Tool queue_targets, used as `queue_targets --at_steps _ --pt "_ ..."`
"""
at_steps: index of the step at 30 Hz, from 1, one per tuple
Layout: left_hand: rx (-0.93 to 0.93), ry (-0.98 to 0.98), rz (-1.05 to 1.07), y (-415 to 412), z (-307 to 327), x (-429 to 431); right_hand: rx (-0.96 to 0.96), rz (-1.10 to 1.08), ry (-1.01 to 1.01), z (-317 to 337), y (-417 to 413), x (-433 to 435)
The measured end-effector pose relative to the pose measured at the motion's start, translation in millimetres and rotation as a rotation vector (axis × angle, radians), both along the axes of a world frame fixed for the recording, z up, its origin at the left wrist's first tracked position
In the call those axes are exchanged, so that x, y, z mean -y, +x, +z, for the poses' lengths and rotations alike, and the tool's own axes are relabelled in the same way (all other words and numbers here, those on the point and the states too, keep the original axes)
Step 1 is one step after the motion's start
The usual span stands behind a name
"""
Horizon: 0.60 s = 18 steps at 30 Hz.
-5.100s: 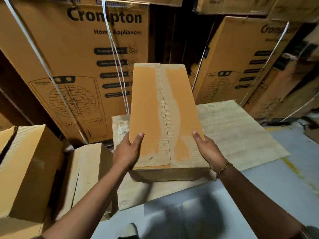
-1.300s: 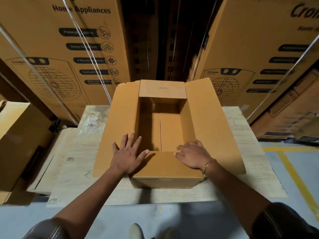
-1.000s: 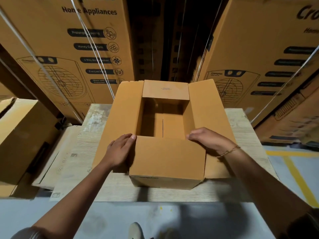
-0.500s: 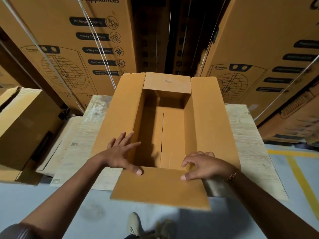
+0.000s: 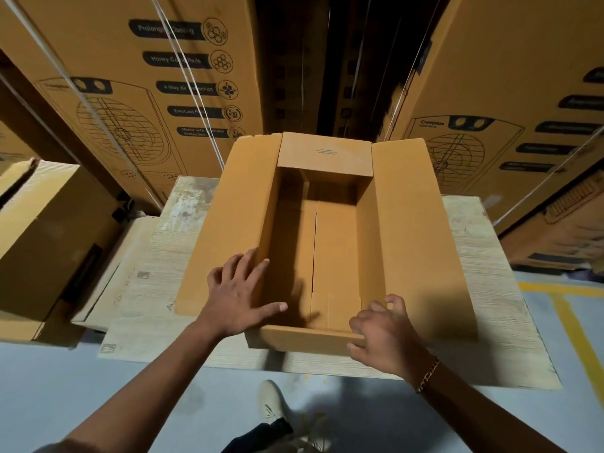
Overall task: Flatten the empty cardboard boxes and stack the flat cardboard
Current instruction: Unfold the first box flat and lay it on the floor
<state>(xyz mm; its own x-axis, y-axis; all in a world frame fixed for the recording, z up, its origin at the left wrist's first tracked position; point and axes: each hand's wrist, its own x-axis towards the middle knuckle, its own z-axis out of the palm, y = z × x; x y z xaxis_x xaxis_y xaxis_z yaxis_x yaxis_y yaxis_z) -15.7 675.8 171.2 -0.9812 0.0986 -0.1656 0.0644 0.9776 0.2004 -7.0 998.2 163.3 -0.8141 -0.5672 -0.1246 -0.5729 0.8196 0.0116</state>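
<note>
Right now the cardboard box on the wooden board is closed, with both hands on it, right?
Not closed: the head view shows the cardboard box open, flaps spread out. It does sit on the wooden board, left hand and right hand on it.

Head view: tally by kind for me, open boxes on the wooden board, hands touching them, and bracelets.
open box: 1
hands: 2, left hand and right hand
bracelet: 1
total: 4

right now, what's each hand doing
Left hand: open, fingers spread flat on the box.
Right hand: curled round the box's near edge.
</note>
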Motion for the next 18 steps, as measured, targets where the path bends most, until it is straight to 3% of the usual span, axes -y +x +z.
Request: queue_targets --at_steps 5,8,14,18 --pt "-0.044 -0.088 0.045 -53.0 -4.0 -7.1 0.429 -0.059 0.179 30.2 -23.7 17.8" --pt "-0.024 -0.103 -0.006 -96.1 -0.7 -11.2 0.534 -0.167 0.066 39.1 -45.9 28.5" --pt "0.006 -0.163 -0.040 -178.0 5.8 -9.8 0.237 -0.374 -0.225 40.7 -135.4 37.3" --pt "0.005 -0.150 -0.003 -206.4 2.6 -10.7 0.109 -0.423 -0.192 50.5 -206.5 38.2"
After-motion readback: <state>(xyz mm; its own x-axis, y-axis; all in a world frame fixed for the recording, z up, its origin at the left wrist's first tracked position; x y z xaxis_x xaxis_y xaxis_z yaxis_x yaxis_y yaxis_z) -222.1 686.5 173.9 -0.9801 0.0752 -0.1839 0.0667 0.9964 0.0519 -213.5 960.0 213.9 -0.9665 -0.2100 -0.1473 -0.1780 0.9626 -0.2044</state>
